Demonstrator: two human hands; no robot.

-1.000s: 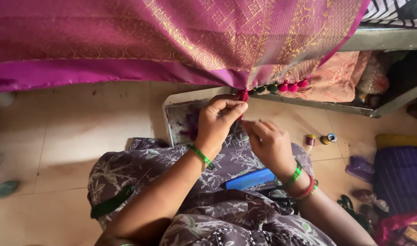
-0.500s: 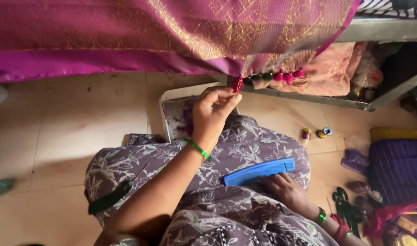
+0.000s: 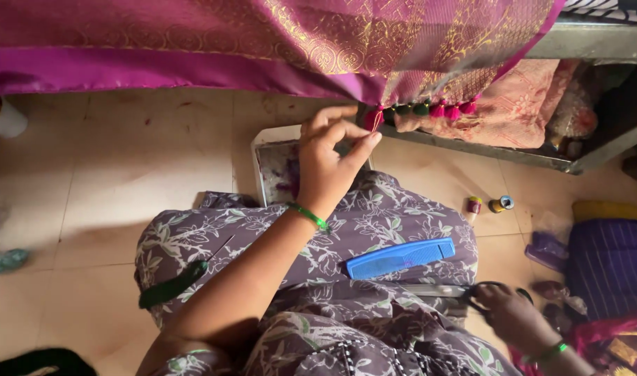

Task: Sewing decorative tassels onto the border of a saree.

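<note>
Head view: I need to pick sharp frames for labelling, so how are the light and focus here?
Head view: soft, even daylight, no glare; the left hand at the pink tassel and the blue comb read sharply; the right hand on the scissors sits in dimmer shade, slightly soft.

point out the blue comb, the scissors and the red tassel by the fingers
blue comb (image 3: 400, 257), head view, middle of its spine
scissors (image 3: 436, 290), head view, on the blades across the lap
red tassel (image 3: 372, 120), head view, its body at the cloth's edge
</note>
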